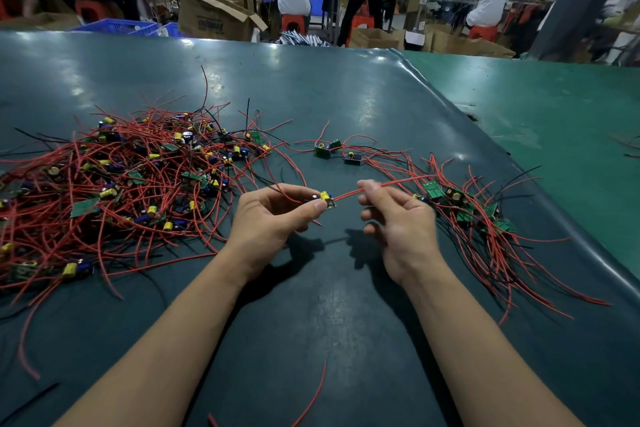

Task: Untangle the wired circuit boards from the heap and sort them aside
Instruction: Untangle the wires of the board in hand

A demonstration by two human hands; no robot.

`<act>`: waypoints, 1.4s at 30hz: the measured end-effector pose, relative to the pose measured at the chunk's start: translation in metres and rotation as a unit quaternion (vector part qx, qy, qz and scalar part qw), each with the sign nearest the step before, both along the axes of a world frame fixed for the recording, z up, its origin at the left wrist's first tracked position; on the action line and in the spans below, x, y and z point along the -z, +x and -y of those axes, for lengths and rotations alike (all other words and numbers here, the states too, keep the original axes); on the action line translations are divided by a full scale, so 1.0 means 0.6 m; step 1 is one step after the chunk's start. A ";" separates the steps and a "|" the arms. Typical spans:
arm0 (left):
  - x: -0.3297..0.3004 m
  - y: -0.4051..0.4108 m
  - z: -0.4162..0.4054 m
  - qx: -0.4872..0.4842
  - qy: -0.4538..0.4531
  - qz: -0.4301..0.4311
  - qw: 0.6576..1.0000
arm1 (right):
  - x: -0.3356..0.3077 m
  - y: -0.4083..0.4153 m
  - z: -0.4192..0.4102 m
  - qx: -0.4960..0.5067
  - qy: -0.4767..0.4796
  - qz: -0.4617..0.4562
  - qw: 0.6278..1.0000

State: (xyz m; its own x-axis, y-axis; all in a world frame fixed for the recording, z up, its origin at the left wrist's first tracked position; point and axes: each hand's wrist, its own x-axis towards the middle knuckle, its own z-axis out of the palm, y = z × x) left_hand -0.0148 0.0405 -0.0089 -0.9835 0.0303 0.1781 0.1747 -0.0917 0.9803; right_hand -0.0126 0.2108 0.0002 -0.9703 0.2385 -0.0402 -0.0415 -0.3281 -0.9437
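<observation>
Small green circuit board with yellow capacitor (327, 199) pinched in left hand (273, 218); its red wire (349, 194) running rightward, pinched by right hand (398, 218); sorted wired boards (464, 204) just beyond right hand

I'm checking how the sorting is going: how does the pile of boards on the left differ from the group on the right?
The left heap is much bigger and denser than the right group. In the left heap the red wires cross every way in a tangle; in the right group they mostly fan out towards the near right. The left heap shows many yellow capacitors; the right group shows mostly green board faces. Both lie on the dark green table and hold small boards with red and black leads.
</observation>
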 end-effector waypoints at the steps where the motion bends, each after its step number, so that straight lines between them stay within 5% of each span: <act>1: 0.000 -0.002 0.001 -0.013 0.006 -0.002 1.000 | -0.001 -0.004 -0.008 0.033 -0.024 -0.002 0.999; 10: 0.002 -0.004 0.000 -0.037 0.002 -0.014 0.999 | 0.002 -0.015 -0.031 0.142 -0.095 -0.025 0.985; 13: 0.000 -0.005 0.002 -0.042 0.041 -0.008 0.998 | 0.001 -0.011 -0.027 0.024 -0.092 0.010 0.995; 16: 0.000 -0.001 0.002 0.019 0.017 0.000 1.000 | 0.014 0.005 -0.002 -0.181 0.002 0.023 0.983; 18: 0.000 0.002 0.001 0.045 -0.014 -0.002 0.999 | 0.021 0.011 0.010 -0.220 0.050 -0.011 0.974; 24: 0.002 -0.001 0.004 0.076 -0.073 -0.004 0.994 | 0.022 0.014 0.009 -0.163 0.110 -0.070 0.978; 29: 0.006 -0.009 -0.002 -0.015 0.002 0.023 1.000 | 0.027 0.011 0.016 -0.027 0.213 -0.121 0.969; 35: 0.009 -0.023 0.000 -0.102 0.070 0.041 0.991 | 0.037 0.007 0.018 0.051 0.322 -0.281 0.903; 42: 0.003 -0.036 0.010 -0.150 0.177 0.054 0.971 | 0.041 0.002 0.013 0.092 0.352 -0.343 0.866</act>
State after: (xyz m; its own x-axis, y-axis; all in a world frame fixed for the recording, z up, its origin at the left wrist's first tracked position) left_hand -0.0365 0.0346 -0.0109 -0.9519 -0.3058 0.0210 0.1442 -0.3864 0.9110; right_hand -0.0114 0.2028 -0.0244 -0.6507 0.1217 0.7495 -0.6628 0.3906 -0.6389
